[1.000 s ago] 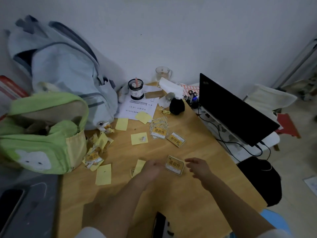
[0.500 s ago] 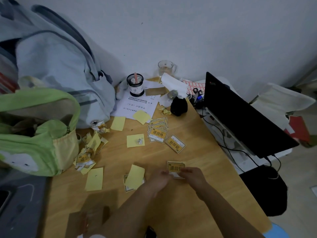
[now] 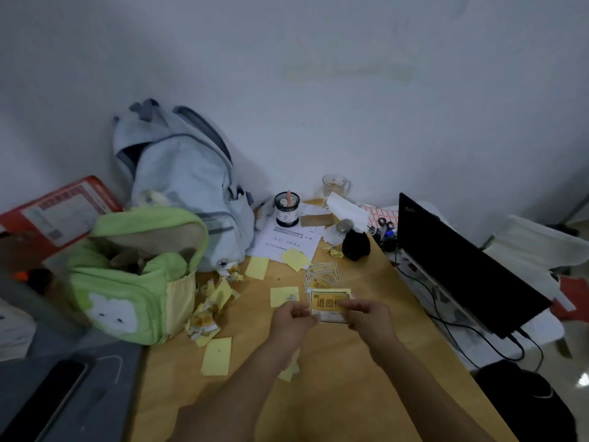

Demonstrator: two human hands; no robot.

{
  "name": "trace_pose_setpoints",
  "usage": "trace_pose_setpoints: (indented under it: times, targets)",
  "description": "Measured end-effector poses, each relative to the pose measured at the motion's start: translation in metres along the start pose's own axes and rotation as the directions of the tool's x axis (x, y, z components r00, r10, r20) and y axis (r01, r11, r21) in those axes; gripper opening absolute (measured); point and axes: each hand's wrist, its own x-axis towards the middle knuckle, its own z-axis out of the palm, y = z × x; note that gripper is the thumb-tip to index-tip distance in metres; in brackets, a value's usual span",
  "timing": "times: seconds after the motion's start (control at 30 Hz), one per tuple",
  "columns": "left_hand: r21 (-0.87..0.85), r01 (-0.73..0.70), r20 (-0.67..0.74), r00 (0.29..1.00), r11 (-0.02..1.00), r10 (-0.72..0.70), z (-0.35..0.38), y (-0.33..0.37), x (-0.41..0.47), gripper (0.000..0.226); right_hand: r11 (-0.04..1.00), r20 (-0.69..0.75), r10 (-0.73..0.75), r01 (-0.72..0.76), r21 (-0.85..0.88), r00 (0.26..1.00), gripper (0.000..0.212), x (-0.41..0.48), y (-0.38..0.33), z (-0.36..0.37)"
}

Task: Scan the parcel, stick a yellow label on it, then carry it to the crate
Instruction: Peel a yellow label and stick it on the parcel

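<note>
- Pinching 1 yellow label (image 3: pixel 328 304) between them, left hand (image 3: pixel 291 317) and right hand (image 3: pixel 369 317) grip its side edges, above the table (image 3: pixel 334 378).
- No parcel or crate visible; sticking and carrying remain.

Bare wood of the table (image 3: pixel 334 393) is lying open in front of and between the two forearms, giving clear passage along the near edge. To the left, a green bag (image 3: pixel 134 275) and a pale blue backpack (image 3: pixel 185 199) are blocking that side, with crumpled label scraps (image 3: pixel 210 307) littering the wood beside them. To the right, a black laptop (image 3: pixel 462 269) and its cables (image 3: pixel 459 330) are walling off the table's edge. Farther back, a stack of labels (image 3: pixel 322 274), a black jar (image 3: pixel 287 209) and papers (image 3: pixel 287 244) are crowding the way to the wall.
</note>
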Motion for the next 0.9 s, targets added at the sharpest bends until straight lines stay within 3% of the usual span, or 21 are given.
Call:
trace_pose_setpoints:
  times: [0.17, 0.33, 0.57, 0.77, 0.9]
  targets:
    - [-0.183, -0.177, -0.116, 0.981, 0.967, 0.158, -0.051, 0.057, -0.039, 0.024, 0.980, 0.049, -0.197, 0.195, 0.040, 0.979, 0.028, -0.043, -0.060, 0.035]
    - [-0.289, -0.374, -0.208, 0.923, 0.881, 0.323, -0.108, 0.109, -0.094, 0.010, 0.906, 0.073, -0.421, 0.415, 0.080, 0.904, 0.031, -0.104, -0.126, 0.068]
    - [-0.309, -0.579, -0.342, 0.808, 0.754, 0.481, -0.182, 0.156, -0.178, 0.015, 0.689, 0.142, -0.724, 0.719, 0.094, 0.675, 0.030, -0.205, -0.196, 0.110]
    - [-0.287, -0.664, -0.358, 0.743, 0.690, 0.566, -0.230, 0.165, -0.246, 0.010, 0.572, 0.152, -0.820, 0.790, 0.221, 0.551, 0.028, -0.269, -0.208, 0.137]
    - [-0.195, -0.699, -0.375, 0.701, 0.687, 0.607, -0.248, 0.156, -0.272, 0.011, 0.566, 0.154, -0.823, 0.768, 0.301, 0.546, 0.041, -0.291, -0.199, 0.151]
